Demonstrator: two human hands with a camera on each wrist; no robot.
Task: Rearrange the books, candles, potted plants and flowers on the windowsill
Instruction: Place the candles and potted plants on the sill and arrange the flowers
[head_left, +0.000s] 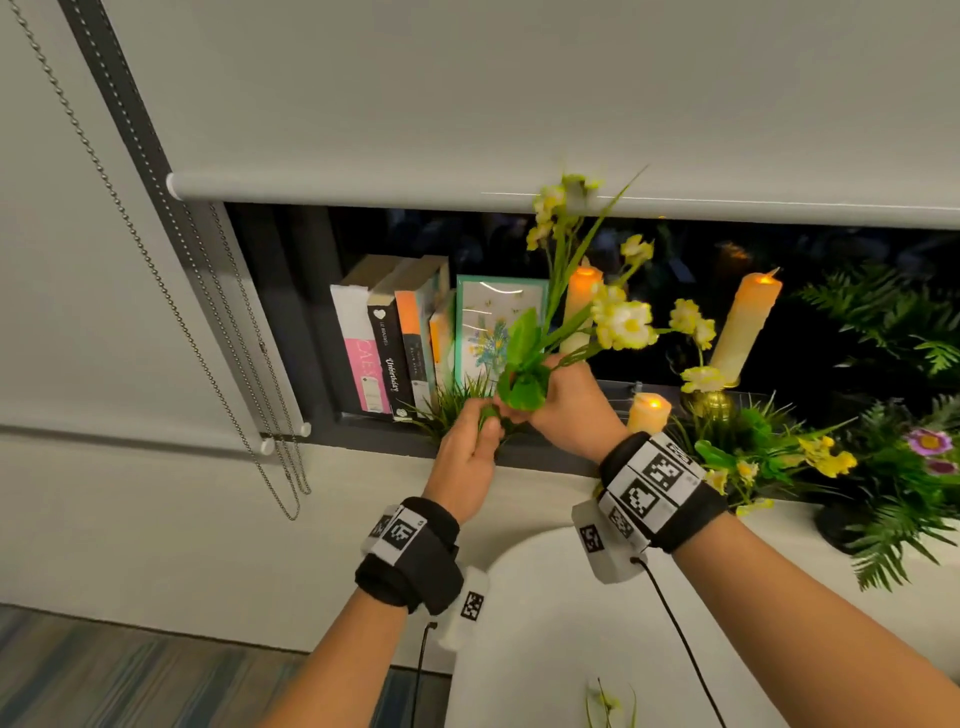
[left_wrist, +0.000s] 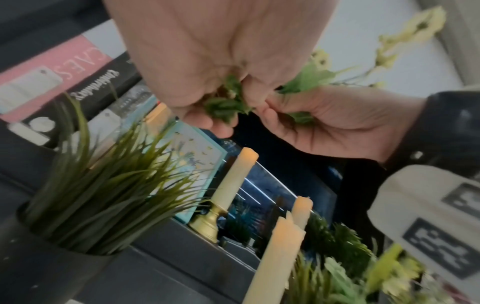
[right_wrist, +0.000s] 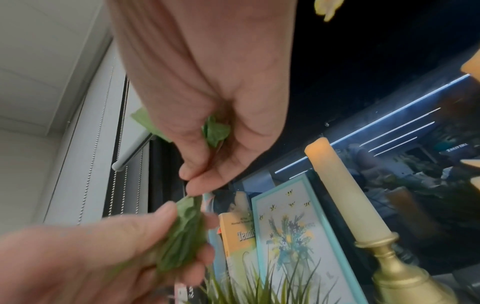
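Observation:
My right hand (head_left: 540, 397) grips the stems of a bunch of yellow artificial flowers (head_left: 621, 319), which it holds tilted above the windowsill (head_left: 363, 462). My left hand (head_left: 485, 418) pinches a green leaf (right_wrist: 182, 236) at the bunch's lower end. Right below stands a grass plant in a dark pot (left_wrist: 103, 185). Upright books (head_left: 395, 338) and a teal-framed flower print (head_left: 493, 322) stand behind it. A tall lit candle (head_left: 745, 322) is at the right. A second tall candle (head_left: 582, 306) shows behind the flowers, and a short candle (head_left: 648, 410) is beside my right wrist.
A roller blind (head_left: 519, 104) hangs low over the dark window, with bead chains (head_left: 171, 312) at the left. Ferns and a purple flower (head_left: 930, 441) crowd the sill's right end. A white round table (head_left: 545, 623) below holds a loose sprig (head_left: 608, 701).

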